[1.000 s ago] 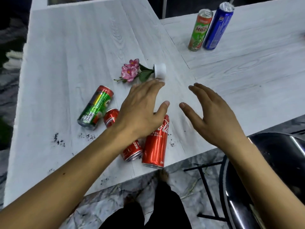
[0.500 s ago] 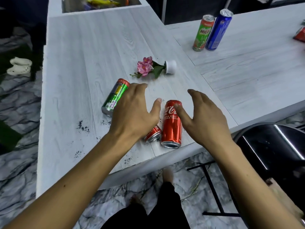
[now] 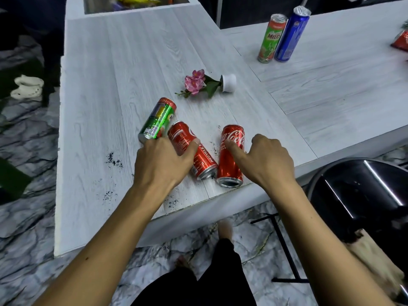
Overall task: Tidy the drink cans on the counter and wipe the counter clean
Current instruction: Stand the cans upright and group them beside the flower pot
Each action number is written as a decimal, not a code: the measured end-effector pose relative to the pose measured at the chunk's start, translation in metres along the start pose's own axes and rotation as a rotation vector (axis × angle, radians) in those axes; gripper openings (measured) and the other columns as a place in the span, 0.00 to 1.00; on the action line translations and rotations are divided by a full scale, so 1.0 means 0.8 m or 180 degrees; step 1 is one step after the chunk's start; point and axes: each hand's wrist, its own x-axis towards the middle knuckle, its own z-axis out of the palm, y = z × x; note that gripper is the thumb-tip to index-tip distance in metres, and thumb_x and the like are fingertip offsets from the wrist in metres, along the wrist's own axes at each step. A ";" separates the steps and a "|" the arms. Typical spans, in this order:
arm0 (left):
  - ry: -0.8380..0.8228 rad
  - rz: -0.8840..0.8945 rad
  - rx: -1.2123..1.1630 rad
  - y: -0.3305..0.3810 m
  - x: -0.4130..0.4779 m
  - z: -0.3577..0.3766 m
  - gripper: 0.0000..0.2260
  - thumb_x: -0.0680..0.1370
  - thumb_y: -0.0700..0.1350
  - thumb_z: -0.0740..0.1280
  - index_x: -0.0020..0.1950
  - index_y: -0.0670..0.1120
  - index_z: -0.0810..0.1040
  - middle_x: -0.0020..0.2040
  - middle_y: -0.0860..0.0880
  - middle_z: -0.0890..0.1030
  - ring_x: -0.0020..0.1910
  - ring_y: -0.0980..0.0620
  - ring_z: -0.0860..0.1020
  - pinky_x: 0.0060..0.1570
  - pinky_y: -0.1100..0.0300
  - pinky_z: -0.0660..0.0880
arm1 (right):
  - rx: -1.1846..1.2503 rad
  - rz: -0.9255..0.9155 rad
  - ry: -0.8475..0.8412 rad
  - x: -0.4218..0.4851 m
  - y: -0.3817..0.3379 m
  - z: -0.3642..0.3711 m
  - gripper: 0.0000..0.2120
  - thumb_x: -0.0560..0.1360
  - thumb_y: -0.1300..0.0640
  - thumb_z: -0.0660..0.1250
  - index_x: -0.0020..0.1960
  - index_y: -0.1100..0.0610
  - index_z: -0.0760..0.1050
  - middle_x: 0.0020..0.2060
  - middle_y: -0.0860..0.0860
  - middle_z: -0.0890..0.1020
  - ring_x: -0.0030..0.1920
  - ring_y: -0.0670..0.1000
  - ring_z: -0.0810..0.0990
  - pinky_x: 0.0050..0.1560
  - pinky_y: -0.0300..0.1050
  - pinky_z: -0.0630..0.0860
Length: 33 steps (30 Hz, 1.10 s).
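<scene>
Three cans lie on their sides near the front edge of the white wood-grain counter (image 3: pixel 132 62). A green can (image 3: pixel 159 120) is on the left, a red can (image 3: pixel 183 135) in the middle and a red Coca-Cola can (image 3: pixel 229 171) on the right. My left hand (image 3: pixel 163 160) is clasped over the middle red can, and its fingers also touch the green can. My right hand (image 3: pixel 265 160) grips the Coca-Cola can, thumb across its top and fingers curled down its right side. Dark crumbs (image 3: pixel 113 159) speckle the counter around the cans.
A small white pot (image 3: pixel 228 82) with pink flowers (image 3: pixel 194 82) lies tipped over behind the cans. A Milo can (image 3: pixel 272 38) and a blue can (image 3: pixel 290 34) stand upright at the back right. Another red can (image 3: pixel 400 41) shows at the right edge. A black stool (image 3: pixel 364 191) stands front right.
Both hands have come down from hovering above the cans. The left has closed on the middle red can and the right on the Coca-Cola can.
</scene>
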 end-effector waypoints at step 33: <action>-0.0778 -0.0258 -0.1155 0.020 0.014 0.009 0.14 0.69 0.62 0.79 0.41 0.58 0.76 0.39 0.61 0.82 0.38 0.63 0.82 0.37 0.65 0.76 | 0.0615 -0.0396 -0.0171 0.022 -0.003 0.001 0.27 0.69 0.33 0.72 0.57 0.51 0.74 0.41 0.43 0.77 0.42 0.50 0.78 0.39 0.46 0.73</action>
